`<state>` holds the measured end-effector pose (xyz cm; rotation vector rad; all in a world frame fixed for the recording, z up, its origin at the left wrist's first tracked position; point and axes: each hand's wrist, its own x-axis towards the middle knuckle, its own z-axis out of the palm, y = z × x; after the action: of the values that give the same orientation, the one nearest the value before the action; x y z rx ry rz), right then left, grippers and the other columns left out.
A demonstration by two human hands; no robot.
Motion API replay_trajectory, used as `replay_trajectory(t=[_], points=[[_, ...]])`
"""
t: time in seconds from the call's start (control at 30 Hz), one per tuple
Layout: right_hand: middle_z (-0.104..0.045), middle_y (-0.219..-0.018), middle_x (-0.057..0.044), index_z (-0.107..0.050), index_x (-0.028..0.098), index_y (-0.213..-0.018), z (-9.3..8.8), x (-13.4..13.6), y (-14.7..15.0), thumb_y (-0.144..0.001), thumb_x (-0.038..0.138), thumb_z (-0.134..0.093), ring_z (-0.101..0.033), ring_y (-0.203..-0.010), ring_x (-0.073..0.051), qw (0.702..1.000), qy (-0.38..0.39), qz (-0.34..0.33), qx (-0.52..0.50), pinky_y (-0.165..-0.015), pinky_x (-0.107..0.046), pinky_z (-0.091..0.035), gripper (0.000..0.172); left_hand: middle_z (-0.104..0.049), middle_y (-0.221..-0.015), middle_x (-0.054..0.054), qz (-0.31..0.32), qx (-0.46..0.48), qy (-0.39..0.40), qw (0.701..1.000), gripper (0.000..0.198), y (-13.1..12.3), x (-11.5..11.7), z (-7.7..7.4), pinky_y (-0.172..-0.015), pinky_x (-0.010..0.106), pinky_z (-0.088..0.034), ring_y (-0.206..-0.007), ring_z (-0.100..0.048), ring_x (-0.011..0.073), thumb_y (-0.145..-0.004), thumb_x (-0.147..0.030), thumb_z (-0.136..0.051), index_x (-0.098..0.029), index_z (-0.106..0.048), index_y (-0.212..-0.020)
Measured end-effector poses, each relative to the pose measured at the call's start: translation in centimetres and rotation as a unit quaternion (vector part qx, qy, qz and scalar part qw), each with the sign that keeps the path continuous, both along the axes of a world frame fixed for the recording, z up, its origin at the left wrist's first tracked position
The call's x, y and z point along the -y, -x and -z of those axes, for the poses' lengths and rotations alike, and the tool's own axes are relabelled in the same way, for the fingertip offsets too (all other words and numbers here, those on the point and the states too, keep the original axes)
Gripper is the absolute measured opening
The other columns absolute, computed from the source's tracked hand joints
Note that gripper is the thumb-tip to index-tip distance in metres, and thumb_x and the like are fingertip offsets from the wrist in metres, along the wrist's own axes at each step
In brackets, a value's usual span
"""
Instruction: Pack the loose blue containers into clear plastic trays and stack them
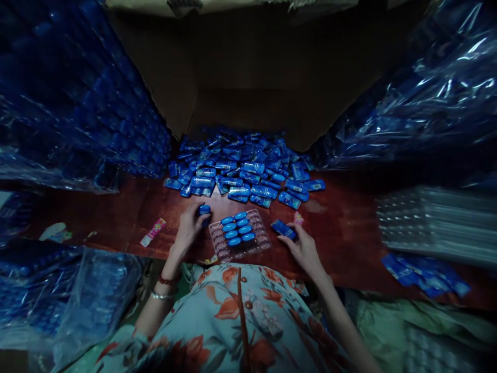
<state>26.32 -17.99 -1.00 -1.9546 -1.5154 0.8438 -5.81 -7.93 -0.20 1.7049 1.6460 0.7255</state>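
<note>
My left hand (191,224) is closed around a small blue container (204,209) at the left edge of a clear plastic tray (261,234). In the tray's middle, several blue oval pieces (237,228) stand in two columns, with bare pockets on both sides. My right hand (303,244) grips a flat blue packet (283,229) between thumb and fingers, just right of the tray. Beyond both hands lies a heap of similar blue containers and packets (240,168). The print on them is too small to read.
An open cardboard box (248,109) stands behind the heap. Wrapped blue stacks rise at left (85,103) and right (419,103). Stacked clear trays (435,223) and blue packets (427,274) lie on the right of the red-brown table (341,248). A pink strip (152,232) lies left.
</note>
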Motion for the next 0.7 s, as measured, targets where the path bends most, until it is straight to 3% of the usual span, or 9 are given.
replay_trajectory(t=[0.07,0.13,0.23,0.3,0.4,0.5,0.6,0.7], points=[[-0.065,-0.087,-0.005,-0.052,0.019,-0.111,-1.0,1.2,0.0,-0.084,0.051,-0.048,-0.056,-0.058,-0.015,0.997,0.036,-0.021,-0.060,-0.060,-0.029,-0.049,0.042,-0.065,-0.095,0.004,-0.050,0.057,0.004,0.997,0.029,1.1,1.6,-1.1,-0.082,0.034,-0.050,-0.087,-0.062,0.0199,-0.073,-0.032,-0.064,-0.017,-0.060,-0.098],[-0.065,-0.097,-0.006,-0.051,0.021,-0.118,-2.3,2.1,0.4,-0.089,0.044,-0.042,-0.059,-0.062,-0.014,0.991,0.048,-0.088,-0.089,-0.067,-0.029,-0.051,0.038,-0.066,-0.088,0.002,-0.073,0.090,0.022,0.993,0.030,1.7,3.6,-2.4,-0.076,0.030,-0.051,-0.082,-0.062,0.0180,-0.071,-0.037,-0.067,-0.017,-0.061,-0.093],[-0.062,-0.113,-0.007,-0.048,0.024,-0.124,-4.2,2.4,1.9,-0.092,0.034,-0.039,-0.062,-0.091,-0.017,0.979,0.028,-0.192,-0.068,-0.085,-0.033,-0.049,0.034,-0.065,-0.080,0.001,-0.032,0.094,0.048,0.994,0.027,1.0,6.5,-3.8,-0.068,0.025,-0.050,-0.073,-0.060,0.0152,-0.070,-0.037,-0.071,-0.018,-0.063,-0.088],[-0.062,-0.111,-0.006,-0.046,0.024,-0.124,-4.9,1.8,3.0,-0.093,0.028,-0.039,-0.060,-0.097,-0.018,0.973,0.007,-0.227,-0.039,-0.086,-0.034,-0.049,0.032,-0.064,-0.078,0.001,0.006,0.102,0.044,0.994,0.024,-0.3,8.0,-4.0,-0.065,0.024,-0.049,-0.070,-0.060,0.0142,-0.072,-0.035,-0.070,-0.017,-0.063,-0.087],[-0.062,-0.106,-0.008,-0.051,0.022,-0.117,-5.2,0.6,4.2,-0.091,0.018,-0.038,-0.060,-0.095,-0.018,0.956,-0.049,-0.285,0.041,-0.082,-0.033,-0.050,0.030,-0.064,-0.081,0.003,0.076,0.109,-0.010,0.991,0.020,-2.1,9.1,-3.1,-0.068,0.025,-0.051,-0.073,-0.061,0.0145,-0.079,-0.031,-0.065,-0.017,-0.061,-0.092],[-0.060,-0.103,-0.010,-0.054,0.019,-0.115,-5.2,0.0,4.7,-0.086,0.007,-0.037,-0.058,-0.094,-0.019,0.918,-0.082,-0.360,0.148,-0.079,-0.033,-0.050,0.036,-0.063,-0.089,0.007,0.175,0.038,-0.119,0.977,0.020,-3.1,9.5,-1.5,-0.072,0.026,-0.051,-0.081,-0.061,0.0158,-0.088,-0.024,-0.052,-0.017,-0.060,-0.105],[-0.058,-0.101,-0.009,-0.054,0.019,-0.114,-5.3,0.1,5.1,-0.082,0.001,-0.039,-0.056,-0.096,-0.019,0.895,-0.064,-0.393,0.202,-0.081,-0.032,-0.048,0.040,-0.060,-0.086,0.008,0.219,-0.052,-0.218,0.950,0.027,-3.1,9.5,-0.3,-0.066,0.025,-0.051,-0.078,-0.059,0.0158,-0.091,-0.017,-0.040,-0.017,-0.058,-0.112],[-0.057,-0.098,-0.007,-0.055,0.019,-0.109,-6.0,0.1,5.7,-0.082,0.001,-0.041,-0.056,-0.093,-0.018,0.885,-0.017,-0.410,0.222,-0.079,-0.030,-0.047,0.035,-0.058,-0.085,0.009,0.239,-0.080,-0.250,0.935,0.030,-2.8,9.2,-0.2,-0.065,0.023,-0.050,-0.076,-0.057,0.0150,-0.091,-0.014,-0.037,-0.015,-0.055,-0.116]])
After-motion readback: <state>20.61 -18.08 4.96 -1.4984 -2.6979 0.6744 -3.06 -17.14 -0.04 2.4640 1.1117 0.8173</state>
